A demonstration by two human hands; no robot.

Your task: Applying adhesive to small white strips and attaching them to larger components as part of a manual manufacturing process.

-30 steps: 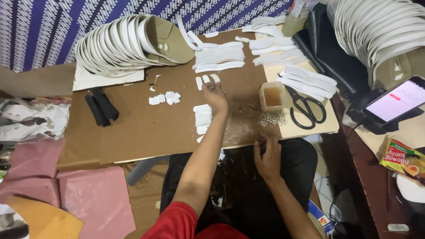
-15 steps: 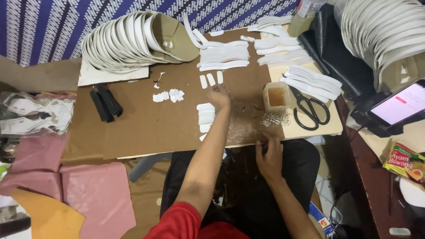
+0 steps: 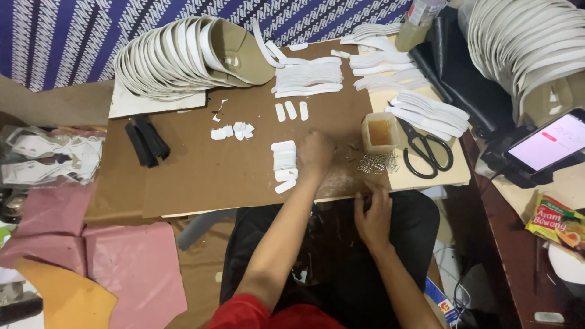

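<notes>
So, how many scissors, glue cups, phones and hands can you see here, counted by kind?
Scissors: 1
Glue cup: 1
Phone: 1
Hands: 2, left hand and right hand
Total: 5

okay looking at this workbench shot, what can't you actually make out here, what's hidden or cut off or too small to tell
Head view only:
- Left hand: seen from the back, so its fingertips and anything pinched in them are hidden.
- Right hand: fingers curl over the cardboard board edge; a grip cannot be told.
- Metal bits beside the small tub: too small to identify.
- Stack of curved pieces: cut off by the top and right edges.
</notes>
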